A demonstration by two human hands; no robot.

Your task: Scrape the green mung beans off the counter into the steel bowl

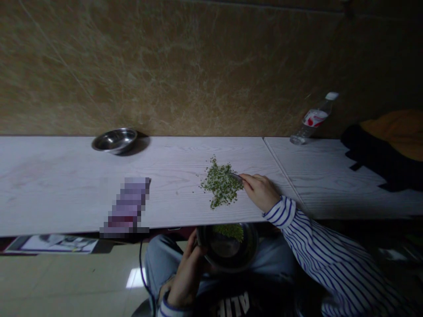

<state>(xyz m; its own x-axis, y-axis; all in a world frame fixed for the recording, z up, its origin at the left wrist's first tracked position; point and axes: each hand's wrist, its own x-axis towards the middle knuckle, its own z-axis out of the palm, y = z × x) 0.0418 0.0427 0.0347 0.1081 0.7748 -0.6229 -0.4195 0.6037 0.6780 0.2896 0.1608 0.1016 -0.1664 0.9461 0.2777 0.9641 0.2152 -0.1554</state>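
Small green beans (222, 185), like mung beans, lie scattered in a loose patch on the pale wooden tabletop. At the right side of the patch my right hand (261, 190) is closed around a thin metal utensil (235, 177), possibly a spoon; its far end is among the beans. My left hand (193, 259) grips the left rim of a steel bowl (228, 263), which is held over my lap just below the table's front edge. More green beans (233, 231) rest inside that bowl, toward its far side.
A second steel bowl (115, 141) stands near the wall at left. A pixelated purple flat item (127, 209) lies by the front edge. At right are a clear plastic bottle (313, 119) with a white cap and a dark and orange cloth item (390, 145).
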